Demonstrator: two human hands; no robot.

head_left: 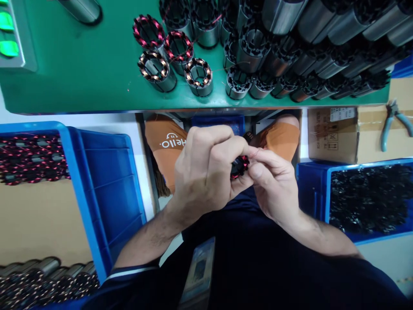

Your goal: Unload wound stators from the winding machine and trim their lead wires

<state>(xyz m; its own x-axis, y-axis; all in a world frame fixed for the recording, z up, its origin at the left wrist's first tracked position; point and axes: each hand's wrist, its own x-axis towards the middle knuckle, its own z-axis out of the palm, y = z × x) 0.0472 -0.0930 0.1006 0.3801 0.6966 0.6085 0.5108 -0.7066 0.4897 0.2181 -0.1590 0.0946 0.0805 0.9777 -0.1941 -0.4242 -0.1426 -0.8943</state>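
Between my hands, above my lap, is a motor stator [239,167] with red wire windings. My left hand [209,168] wraps round it, its back toward the camera, hiding most of the part. At the stator's right side, my right hand [274,181] has its thumb and index finger pressed together, with a thin wire [256,151] at the fingertips. On the green bench in front, two red-wound stators [179,46] and two copper-wound stators [198,77] stand upright near the front edge.
Many stators without visible coloured windings [238,82] fill the right of the green bench [80,82]. At left, a blue crate [111,185] adjoins one holding wound stators. Pliers [392,120] lie on a cardboard box [332,137] at right, above a blue bin [312,189] of black parts.
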